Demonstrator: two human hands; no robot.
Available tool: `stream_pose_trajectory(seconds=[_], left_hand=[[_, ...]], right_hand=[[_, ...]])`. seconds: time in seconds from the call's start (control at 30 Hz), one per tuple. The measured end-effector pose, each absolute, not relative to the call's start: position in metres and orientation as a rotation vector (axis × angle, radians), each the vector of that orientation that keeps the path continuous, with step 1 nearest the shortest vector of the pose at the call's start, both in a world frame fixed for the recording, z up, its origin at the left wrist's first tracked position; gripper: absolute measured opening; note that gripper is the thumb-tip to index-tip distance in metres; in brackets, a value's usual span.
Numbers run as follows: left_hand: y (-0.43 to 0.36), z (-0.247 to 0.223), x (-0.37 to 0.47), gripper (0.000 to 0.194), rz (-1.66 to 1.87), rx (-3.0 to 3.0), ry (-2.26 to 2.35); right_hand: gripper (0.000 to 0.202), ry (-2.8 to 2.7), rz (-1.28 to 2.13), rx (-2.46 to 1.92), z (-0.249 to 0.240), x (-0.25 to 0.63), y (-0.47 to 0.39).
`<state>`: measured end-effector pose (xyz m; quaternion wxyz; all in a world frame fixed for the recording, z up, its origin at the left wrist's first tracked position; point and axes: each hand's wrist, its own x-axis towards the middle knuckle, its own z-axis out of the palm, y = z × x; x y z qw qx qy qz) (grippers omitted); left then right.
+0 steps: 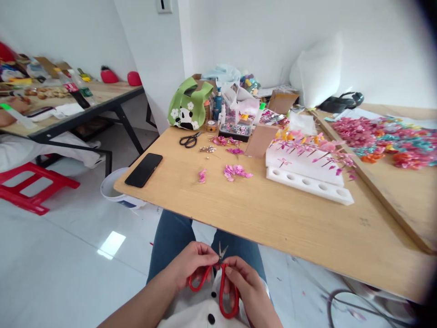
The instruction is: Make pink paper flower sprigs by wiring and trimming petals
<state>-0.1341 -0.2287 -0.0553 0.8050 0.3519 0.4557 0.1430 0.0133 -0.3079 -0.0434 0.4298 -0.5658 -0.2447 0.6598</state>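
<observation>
From the head camera, two hands are in front of the table (205, 200), just past its near edge, above a lap in blue pants (175, 241). They hold the red scissors (223, 287), so the scissors are off the table too, with their tips aimed toward it. The left hand (198, 259) has its thumb and fingers pinched together on the scissors, close to where the blades meet. The right hand (244, 278) is wrapped on the other red handle, with its fingers closed on it. The two blades are a little apart, like a small V.

On the left part of the table lies a black phone (144, 170). On the middle of the table are a small pink flower (202, 176) and a pile of pink petals (236, 172). Further back on the table lie black scissors (189, 140), and a green bag (175, 105) with a panda on it stands at the table's back left. A box of beads (235, 135) sits at the back of the table, near its middle. On the right part of the table is a white foam block (297, 183) with round holes, and pink flower stems (332, 146) are just behind its holes. A white bucket (109, 193) is on the floor by the table's left side.
</observation>
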Motion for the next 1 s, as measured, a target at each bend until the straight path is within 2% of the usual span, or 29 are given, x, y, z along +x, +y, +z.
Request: stream_pose_trajectory(seconds=[0.13,0.5,0.73,1.0], left_hand=[[-0.223,-0.076,-0.135,0.03,0.267,0.685,0.906],[-0.198,-0.09,-0.119,0.008,0.372,0.593,0.907],[-0.178,-0.098,-0.127,0.009,0.255,0.492,0.863],[-0.177,-0.098,-0.126,0.02,0.229,0.336,0.804]], right_hand=[[0.014,-0.483,1.575,-1.407,-0.05,0.012,-0.305],[0.021,-0.3,1.379,-1.3,-0.088,0.007,-0.281],[0.031,-0.157,1.497,-1.17,-0.089,0.015,-0.272],[0.031,-0.074,1.563,-1.002,-0.088,0.015,-0.273]])
